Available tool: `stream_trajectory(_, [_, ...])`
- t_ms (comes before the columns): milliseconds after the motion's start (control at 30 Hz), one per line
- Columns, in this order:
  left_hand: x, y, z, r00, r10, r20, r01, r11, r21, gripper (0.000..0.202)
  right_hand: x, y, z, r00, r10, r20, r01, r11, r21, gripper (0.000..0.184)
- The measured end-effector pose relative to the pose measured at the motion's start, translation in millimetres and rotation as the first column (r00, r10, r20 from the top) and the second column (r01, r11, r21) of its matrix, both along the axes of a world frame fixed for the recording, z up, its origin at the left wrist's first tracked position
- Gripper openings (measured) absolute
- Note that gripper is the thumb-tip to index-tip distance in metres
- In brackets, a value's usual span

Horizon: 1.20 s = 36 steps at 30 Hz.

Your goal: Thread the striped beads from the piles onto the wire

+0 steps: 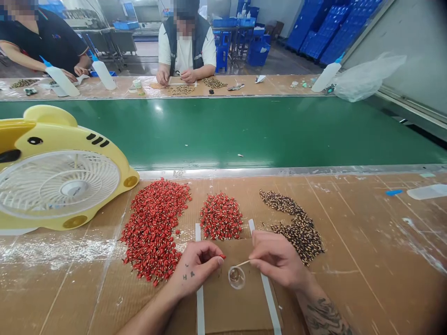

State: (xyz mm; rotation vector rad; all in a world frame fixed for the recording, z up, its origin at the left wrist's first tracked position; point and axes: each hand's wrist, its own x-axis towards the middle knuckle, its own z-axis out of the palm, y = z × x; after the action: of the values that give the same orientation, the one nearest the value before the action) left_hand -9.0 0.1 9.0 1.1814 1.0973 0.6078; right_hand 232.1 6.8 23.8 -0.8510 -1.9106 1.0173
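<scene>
My left hand (195,269) is closed in a pinch on a small red piece (222,256) at its fingertips. My right hand (277,258) pinches a thin wooden stick (240,264) whose tip points down into a small clear dish (236,277). Both hands rest over a cardboard sheet (223,302) edged by two white strips. Just beyond the hands lie a large heap of red pieces (153,228), a smaller red heap (221,216) and a heap of dark brown pieces (296,225).
A yellow desk fan (56,172) lies at the left on the brown worktop. A green conveyor belt (244,130) runs across behind the heaps. Across it, two people work at a far bench with white squeeze bottles (63,80) and a plastic bag (366,77).
</scene>
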Motion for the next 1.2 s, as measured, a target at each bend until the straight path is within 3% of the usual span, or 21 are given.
stream_trajectory(133, [1, 0, 0.1, 1.000, -0.007, 0.010, 0.007, 1.000, -0.008, 0.019, -9, -3, -1.1, 0.977, -0.125, -0.176, 0.129, 0.992, 0.011, 0.010])
stream_trajectory(667, [2, -1, 3.5, 1.000, -0.025, -0.018, 0.025, 0.999, 0.027, 0.017, -16, -6, -9.7, 0.986, -0.163, 0.018, 0.162, 0.985, 0.061, 0.010])
stream_trajectory(900, [4, -2, 1.3, 0.997, -0.018, -0.080, 0.026, 0.995, 0.099, 0.018, -23, -9, -5.6, 0.971, -0.210, 0.115, 0.205, 0.977, 0.051, 0.015])
stream_trajectory(1100, [3, -2, -0.8, 0.993, -0.021, -0.116, 0.034, 0.993, 0.111, 0.020, -16, -7, -0.7, 0.970, -0.230, 0.082, 0.230, 0.973, 0.012, 0.017])
stream_trajectory(1200, [3, -2, -1.3, 0.993, -0.010, -0.116, 0.021, 0.996, 0.092, 0.021, -9, -3, 4.1, 0.982, -0.143, 0.122, 0.145, 0.989, -0.012, 0.020])
